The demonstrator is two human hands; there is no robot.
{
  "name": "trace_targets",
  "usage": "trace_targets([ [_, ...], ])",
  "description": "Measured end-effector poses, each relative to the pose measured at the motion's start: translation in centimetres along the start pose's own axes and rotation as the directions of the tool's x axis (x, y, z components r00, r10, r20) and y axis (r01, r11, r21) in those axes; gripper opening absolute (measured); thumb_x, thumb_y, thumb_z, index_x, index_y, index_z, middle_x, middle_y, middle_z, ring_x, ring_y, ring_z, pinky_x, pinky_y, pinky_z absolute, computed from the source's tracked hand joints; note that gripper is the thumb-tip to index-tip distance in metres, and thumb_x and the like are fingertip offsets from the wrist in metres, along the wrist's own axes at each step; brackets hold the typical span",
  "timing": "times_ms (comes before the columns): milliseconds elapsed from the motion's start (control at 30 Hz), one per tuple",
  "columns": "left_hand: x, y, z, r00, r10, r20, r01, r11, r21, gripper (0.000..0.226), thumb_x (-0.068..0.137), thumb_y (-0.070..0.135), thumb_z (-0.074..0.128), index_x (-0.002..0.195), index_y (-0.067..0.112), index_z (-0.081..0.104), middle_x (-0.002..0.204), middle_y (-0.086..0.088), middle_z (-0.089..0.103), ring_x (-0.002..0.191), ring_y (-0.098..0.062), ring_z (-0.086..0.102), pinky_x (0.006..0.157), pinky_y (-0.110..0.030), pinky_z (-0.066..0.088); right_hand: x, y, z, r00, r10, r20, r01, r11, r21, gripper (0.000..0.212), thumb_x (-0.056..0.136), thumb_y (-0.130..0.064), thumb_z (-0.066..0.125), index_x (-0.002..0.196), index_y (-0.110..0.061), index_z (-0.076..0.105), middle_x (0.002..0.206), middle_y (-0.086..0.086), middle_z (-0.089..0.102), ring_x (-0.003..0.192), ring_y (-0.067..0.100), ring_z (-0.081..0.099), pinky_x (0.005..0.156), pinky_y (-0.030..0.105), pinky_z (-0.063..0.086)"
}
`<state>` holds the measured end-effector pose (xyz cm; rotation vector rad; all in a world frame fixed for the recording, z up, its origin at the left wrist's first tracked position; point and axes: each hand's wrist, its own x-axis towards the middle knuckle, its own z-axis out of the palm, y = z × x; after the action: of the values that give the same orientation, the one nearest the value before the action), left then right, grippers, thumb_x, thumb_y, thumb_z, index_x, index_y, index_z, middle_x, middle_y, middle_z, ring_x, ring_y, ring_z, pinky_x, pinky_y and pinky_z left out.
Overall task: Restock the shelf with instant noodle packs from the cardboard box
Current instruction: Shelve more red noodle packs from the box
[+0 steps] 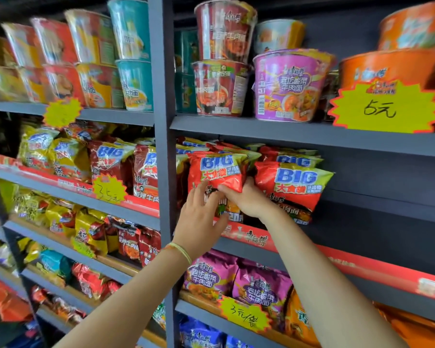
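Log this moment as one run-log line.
step: shelving | left hand: fingers on red noodle pack | right hand: grips pack's lower edge | shelf: part filled

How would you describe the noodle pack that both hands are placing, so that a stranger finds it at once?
Start at the dark vertical shelf post and take the second shelf down on its right, with red BIG packs. The pack stands just right of the post, in front. Unlike the neighbouring pack to its right, the left hand and right hand both touch its lower edge.
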<state>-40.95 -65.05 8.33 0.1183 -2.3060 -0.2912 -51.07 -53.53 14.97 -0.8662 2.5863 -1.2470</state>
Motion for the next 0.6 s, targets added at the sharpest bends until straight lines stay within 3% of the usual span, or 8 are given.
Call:
trace_targets([
  [67,0.7,0.2,0.5,1.000,-0.017,-0.007,0.018,0.998,0.055,0.051,0.086,0.050,0.053,0.125,0.018,0.053,0.150,-0.018,0.036,0.136,-0.039,0.037,0.091,-0.056,0.052,-0.5,-0.2,-0.6,1.000,0.010,0.013,-0.009,0.999,-0.049,0.079,0.088,-0.073,0.047,0.136,-0.010,0.047,0.124,0.005,0.063,0.111,0.024,0.061,0.086,0.032,0.046],
  [133,1.4,0.4,0.9,0.999,-0.033,0.002,0.033,0.995,0.095,0.064,0.081,0.056,0.060,0.133,0.022,0.046,0.154,-0.017,0.031,0.140,-0.039,0.032,0.088,-0.059,0.052,-1.4,-0.2,-1.2,0.999,-0.016,-0.040,0.008,0.981,-0.192,0.069,0.092,-0.074,0.036,0.095,-0.010,0.063,0.082,0.002,0.064,0.075,0.020,0.062,0.065,0.031,0.045],
  [200,2.0,0.5,1.1,0.999,-0.048,0.010,0.047,0.993,0.109,0.080,0.077,0.058,0.067,0.142,0.030,0.031,0.158,-0.015,0.023,0.144,-0.039,0.025,0.092,-0.062,0.050,-2.2,-0.3,-2.0,0.978,-0.136,-0.159,0.066,0.922,-0.383,0.068,0.095,-0.070,0.032,0.066,-0.012,0.051,0.059,0.001,0.048,0.054,0.020,0.051,0.051,0.031,0.037],
  [267,2.5,0.7,1.1,0.997,-0.080,0.018,0.078,0.990,0.115,0.094,0.074,0.055,0.073,0.149,0.037,0.020,0.160,-0.014,0.015,0.147,-0.038,0.018,0.094,-0.063,0.047,-2.6,-0.3,-2.9,0.939,-0.268,-0.214,0.130,0.855,-0.501,0.064,0.098,-0.064,0.035,0.060,-0.014,0.045,0.055,0.001,0.043,0.049,0.020,0.047,0.048,0.030,0.033],
  [433,3.3,2.1,1.3,0.980,-0.189,0.056,0.178,0.971,0.157,0.107,0.072,0.044,0.077,0.153,0.040,0.008,0.163,-0.014,0.001,0.149,-0.041,0.004,0.101,-0.063,0.042,-3.2,0.3,-5.4,0.812,-0.533,-0.240,0.263,0.700,-0.664,0.036,0.099,-0.038,0.047,0.070,-0.017,0.049,0.061,-0.003,0.051,0.057,0.019,0.053,0.052,0.030,0.036],
  [533,3.9,3.1,1.1,0.968,-0.238,0.079,0.215,0.949,0.229,0.109,0.073,0.039,0.076,0.154,0.039,0.003,0.163,-0.014,-0.003,0.148,-0.042,0.004,0.099,-0.058,0.046,-2.9,1.4,-7.0,0.764,-0.601,-0.234,0.307,0.658,-0.687,0.005,0.093,-0.021,0.054,0.095,-0.018,0.050,0.092,-0.001,0.058,0.084,0.020,0.056,0.061,0.032,0.039],
  [600,4.4,3.5,1.0,0.957,-0.271,0.106,0.236,0.936,0.262,0.111,0.074,0.034,0.076,0.154,0.039,-0.001,0.163,-0.013,-0.004,0.148,-0.043,0.005,0.096,-0.052,0.050,-2.0,2.7,-7.8,0.805,-0.561,-0.195,0.272,0.640,-0.719,0.033,0.089,-0.017,0.060,0.119,-0.019,0.048,0.124,0.004,0.052,0.116,0.026,0.047,0.087,0.040,0.045],
])
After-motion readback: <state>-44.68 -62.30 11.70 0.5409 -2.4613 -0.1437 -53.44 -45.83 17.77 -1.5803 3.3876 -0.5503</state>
